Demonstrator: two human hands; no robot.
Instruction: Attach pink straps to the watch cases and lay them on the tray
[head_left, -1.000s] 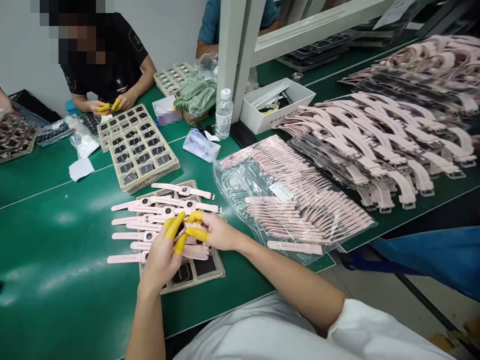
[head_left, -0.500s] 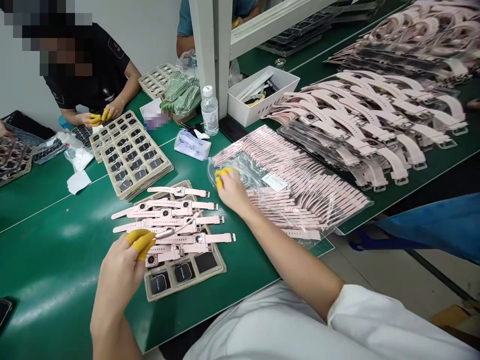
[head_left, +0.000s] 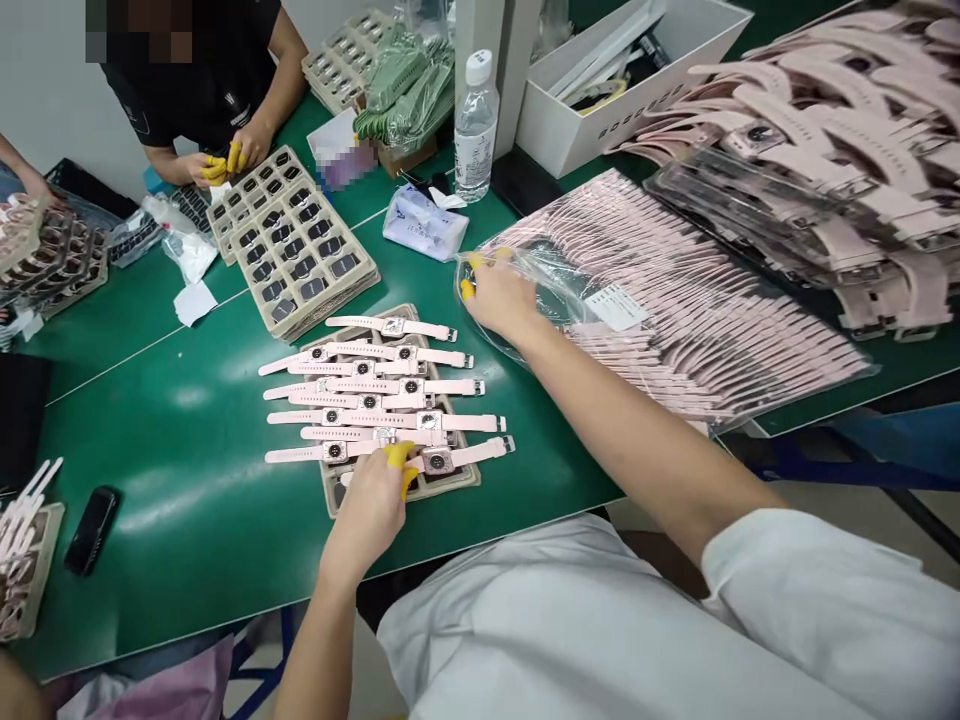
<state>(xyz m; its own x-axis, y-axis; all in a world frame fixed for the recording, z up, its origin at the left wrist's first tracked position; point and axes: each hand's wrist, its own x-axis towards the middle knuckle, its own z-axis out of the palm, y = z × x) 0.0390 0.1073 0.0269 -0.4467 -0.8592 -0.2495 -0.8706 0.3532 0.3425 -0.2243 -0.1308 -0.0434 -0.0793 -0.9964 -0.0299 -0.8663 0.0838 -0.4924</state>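
Note:
My left hand (head_left: 371,505), with yellow finger cots on, pinches the strap of a pink smartwatch (head_left: 439,460) at the front of a beige tray (head_left: 465,478). That watch lies face down, its sensor side up. Behind it, several more pink smartwatches (head_left: 367,402) lie crosswise over the tray in overlapping rows. To the right, my right hand (head_left: 506,295) is closed on the loose edge of a clear plastic bag (head_left: 551,275); its fingertips partly hide what they grip. Rows of pink watch straps (head_left: 675,300) fill the bag, under a white label.
Stacked trays of dark watch faces (head_left: 360,285) stand ahead, before a co-worker with yellow finger cots. Nearby are a water bottle (head_left: 476,130), a tissue pack (head_left: 426,222) and a white box (head_left: 577,125). Piled pink watches (head_left: 847,200) lie at right, a black device (head_left: 92,530) at left.
My left hand has lowered the pink smartwatch onto the front of the tray. My right hand stays at the bag's edge. The view has shifted.

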